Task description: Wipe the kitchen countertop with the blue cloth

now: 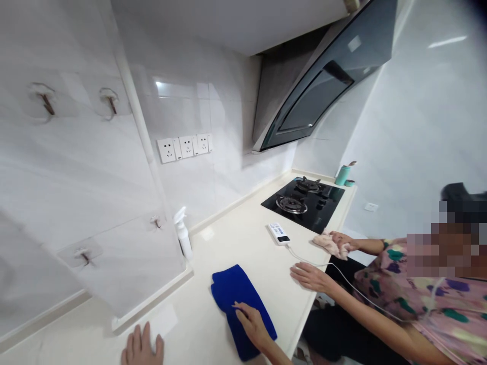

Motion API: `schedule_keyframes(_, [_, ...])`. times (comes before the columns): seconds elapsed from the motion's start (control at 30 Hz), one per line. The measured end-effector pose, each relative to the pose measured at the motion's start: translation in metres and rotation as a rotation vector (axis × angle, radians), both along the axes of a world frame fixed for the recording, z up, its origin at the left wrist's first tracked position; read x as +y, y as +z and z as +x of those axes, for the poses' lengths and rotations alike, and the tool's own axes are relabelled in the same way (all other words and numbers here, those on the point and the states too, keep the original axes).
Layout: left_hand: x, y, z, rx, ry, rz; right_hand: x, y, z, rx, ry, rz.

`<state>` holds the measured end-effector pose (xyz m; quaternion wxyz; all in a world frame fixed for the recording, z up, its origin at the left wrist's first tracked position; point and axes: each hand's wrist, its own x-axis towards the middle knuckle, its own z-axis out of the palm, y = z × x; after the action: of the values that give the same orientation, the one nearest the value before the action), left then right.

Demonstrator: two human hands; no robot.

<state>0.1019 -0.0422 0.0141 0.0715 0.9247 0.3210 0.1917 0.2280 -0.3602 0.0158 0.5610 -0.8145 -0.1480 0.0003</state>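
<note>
since the right hand [251, 324] lies open, pressing a blue cloth [224, 294] near the worktop edge [299, 332], too hard a push could slide it off.

The left hand [142, 347] sits at the near edge of the counter [228, 243], fingers spread and pointing away; the right hand [251, 324], farther in, lies palm-down, fingers extended.

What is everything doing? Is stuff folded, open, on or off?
Blue cloth, folded flat
Right hand, resting open on it
Left hand, open, fingers spread
Pink cloth, crumpled under another person's hand
Spray bottle, standing upright
Stove, no flame showing
Wall sockets, nothing plugged in
</note>
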Motion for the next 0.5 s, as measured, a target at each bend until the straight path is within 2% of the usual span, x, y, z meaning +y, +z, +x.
schedule_keyframes(0.13, [-0.004,0.006,-0.002,-0.014,-0.006,0.019,-0.013,0.018,0.013,0.003,-0.109,0.049])
schedule_keyframes(0.23, [-0.005,0.008,-0.003,-0.001,-0.004,0.004,-0.019,0.049,0.025,-0.080,-0.169,0.078])
schedule_keyframes(0.3, [-0.004,0.006,-0.003,0.002,-0.004,-0.001,-0.021,0.073,0.029,-0.204,-0.139,0.070])
schedule_keyframes(0.37, [-0.002,0.003,-0.003,-0.003,-0.003,0.004,-0.021,0.087,0.025,-0.322,-0.046,0.030])
schedule_keyframes(0.43, [-0.001,0.001,-0.002,-0.010,-0.005,0.016,-0.019,0.086,0.012,-0.372,0.068,-0.060])
schedule_keyframes(0.5, [-0.001,0.000,-0.002,-0.002,-0.008,0.021,-0.019,0.068,-0.009,-0.386,0.224,-0.232])
